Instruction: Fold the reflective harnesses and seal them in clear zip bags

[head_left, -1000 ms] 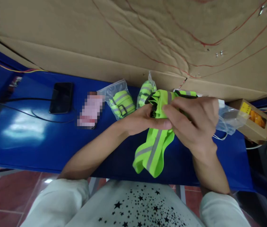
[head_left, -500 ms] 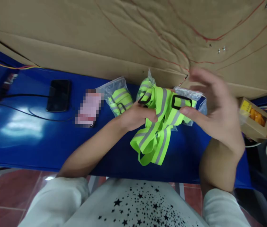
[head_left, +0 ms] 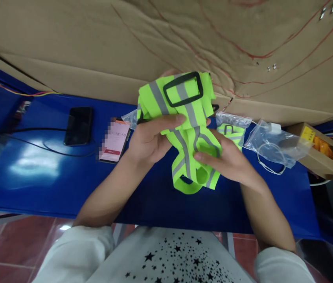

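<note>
A folded neon-yellow reflective strap with grey stripes and a black buckle is held up over the blue table. My left hand grips its upper bundle, thumb across the front below the buckle. Lower down, my right hand pinches the hanging loops between thumb and fingers. Behind my right hand lies another neon strap in a clear zip bag. Just a corner of a second clear bag shows left of the held strap; the rest is hidden.
On the blue table lie a lit phone and a dark device with a black cable. At right are a flat clear plastic bag, a white cable and a cardboard box with orange contents. Brown cardboard stands along the back.
The strap has been raised nearer the camera, its buckle now turned to face me. My right hand moved from apart at the right onto the loops. A flat clear bag now shows at right.
</note>
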`<state>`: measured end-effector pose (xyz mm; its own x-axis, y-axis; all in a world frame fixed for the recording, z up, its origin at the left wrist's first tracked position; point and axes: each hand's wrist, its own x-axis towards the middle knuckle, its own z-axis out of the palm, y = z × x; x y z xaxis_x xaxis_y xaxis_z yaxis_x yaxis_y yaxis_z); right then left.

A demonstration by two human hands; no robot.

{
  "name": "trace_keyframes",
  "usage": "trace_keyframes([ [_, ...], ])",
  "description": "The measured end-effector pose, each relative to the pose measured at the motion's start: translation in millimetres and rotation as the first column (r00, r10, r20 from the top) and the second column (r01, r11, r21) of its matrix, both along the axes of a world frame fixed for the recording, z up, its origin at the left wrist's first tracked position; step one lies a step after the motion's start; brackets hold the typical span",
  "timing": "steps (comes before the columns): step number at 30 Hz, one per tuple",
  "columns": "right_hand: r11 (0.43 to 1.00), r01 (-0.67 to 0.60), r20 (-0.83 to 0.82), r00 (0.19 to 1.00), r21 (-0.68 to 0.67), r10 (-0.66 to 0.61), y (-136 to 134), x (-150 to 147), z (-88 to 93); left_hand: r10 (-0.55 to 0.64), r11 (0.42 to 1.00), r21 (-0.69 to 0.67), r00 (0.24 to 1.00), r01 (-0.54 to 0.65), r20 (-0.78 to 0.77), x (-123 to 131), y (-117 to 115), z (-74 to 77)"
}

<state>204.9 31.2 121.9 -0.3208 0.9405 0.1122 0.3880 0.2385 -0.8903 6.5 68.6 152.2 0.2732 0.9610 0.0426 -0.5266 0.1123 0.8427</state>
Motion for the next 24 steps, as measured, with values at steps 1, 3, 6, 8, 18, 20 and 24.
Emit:
trace_keyframes([
  [1,0.995,-0.032,-0.031,0.999,-0.094,0.029,-2.3,-1.3,-8.5,0.018,1.000,0.013,1.000,-0.018,-0.008,-2.3,0.1,1.9],
  [3,0.968,-0.054,-0.107,0.994,-0.245,0.029,-6.7,-1.5,-24.2,0.039,0.998,0.038,0.999,-0.039,0.004,-5.7,0.2,6.3],
  [6,0.925,-0.158,-0.177,0.979,-0.345,0.101,-12.6,6.6,-37.8,0.105,0.990,0.080,0.990,-0.113,0.096,-8.4,1.2,15.8],
  [8,0.898,-0.261,-0.233,0.955,-0.355,0.186,-15.8,15.6,-40.1,0.133,0.984,0.100,0.977,-0.150,0.164,-9.5,1.9,23.0],
  [18,0.796,-0.307,-0.537,0.843,-0.522,-0.027,-36.9,20.1,-50.7,0.164,0.974,0.133,0.976,-0.183,0.143,-11.8,-2.7,34.4],
  [20,0.817,-0.315,-0.543,0.840,-0.483,0.003,-46.2,14.5,-54.7,0.189,0.972,0.114,0.969,-0.208,0.157,-14.3,-2.6,35.0],
  [24,0.855,-0.271,-0.495,0.869,-0.442,0.019,-60.7,10.9,-59.8,0.206,0.961,0.160,0.969,-0.227,0.138,-19.4,-1.6,35.8],
])
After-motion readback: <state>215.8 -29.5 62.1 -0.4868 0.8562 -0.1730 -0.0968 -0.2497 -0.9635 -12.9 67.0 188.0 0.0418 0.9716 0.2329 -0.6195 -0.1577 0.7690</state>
